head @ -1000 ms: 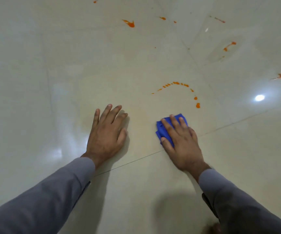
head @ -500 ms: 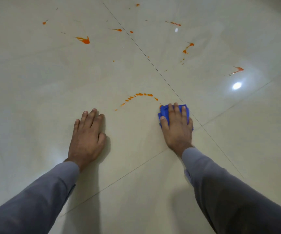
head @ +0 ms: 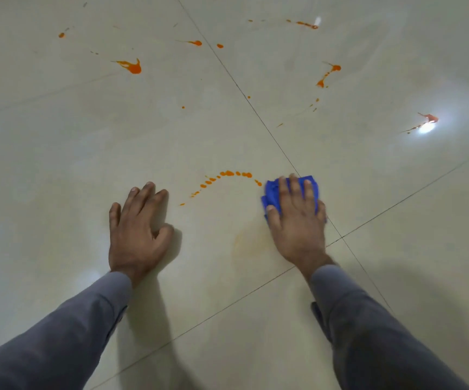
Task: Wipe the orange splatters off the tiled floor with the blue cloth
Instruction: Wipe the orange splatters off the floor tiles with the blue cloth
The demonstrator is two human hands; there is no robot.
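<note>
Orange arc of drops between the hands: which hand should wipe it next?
Right. The right hand already presses the blue cloth beside the arc's right end; the left hand lies bare on the floor.

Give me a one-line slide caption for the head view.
Right hand presses blue cloth beside an arc of orange drops; left hand braces flat on the tiled floor.

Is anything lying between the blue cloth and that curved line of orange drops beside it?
Nothing visible. Only bare tiled floor separates the blue cloth, under the right hand, from the orange arc.
</note>
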